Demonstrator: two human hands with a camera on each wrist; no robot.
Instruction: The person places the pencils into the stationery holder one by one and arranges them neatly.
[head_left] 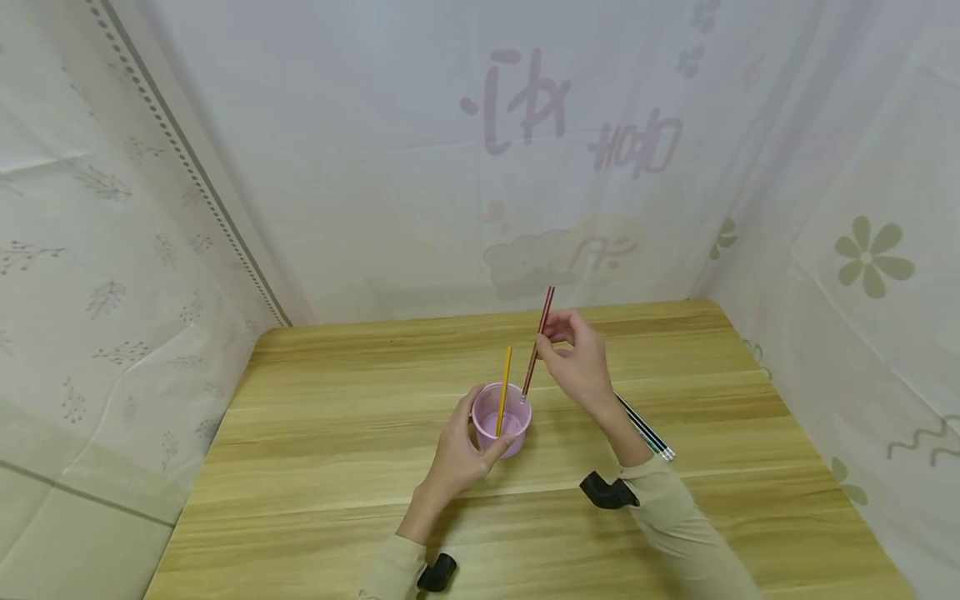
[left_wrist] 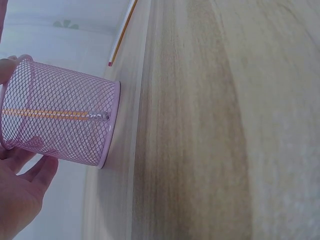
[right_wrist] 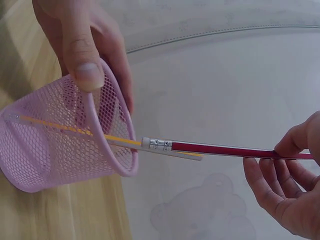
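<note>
A pink mesh pencil cup (head_left: 519,440) stands upright on the table, and my left hand (head_left: 459,446) grips it by the rim, thumb on the near side. Inside leans a yellow pencil (head_left: 504,392), its eraser end near the bottom in the left wrist view. My right hand (head_left: 577,358) pinches a dark red pencil (head_left: 542,333) between thumb and fingers. That pencil tilts with its white eraser (right_wrist: 146,143) downward, right at the cup's right rim. In the right wrist view the eraser end overlaps the yellow pencil's upper part.
Several dark and green pencils (head_left: 645,429) lie on the wooden table (head_left: 337,417), partly under the right forearm. In the left wrist view an orange pencil (left_wrist: 123,35) lies beyond the cup. Patterned white curtains (head_left: 375,167) surround the table's back and sides.
</note>
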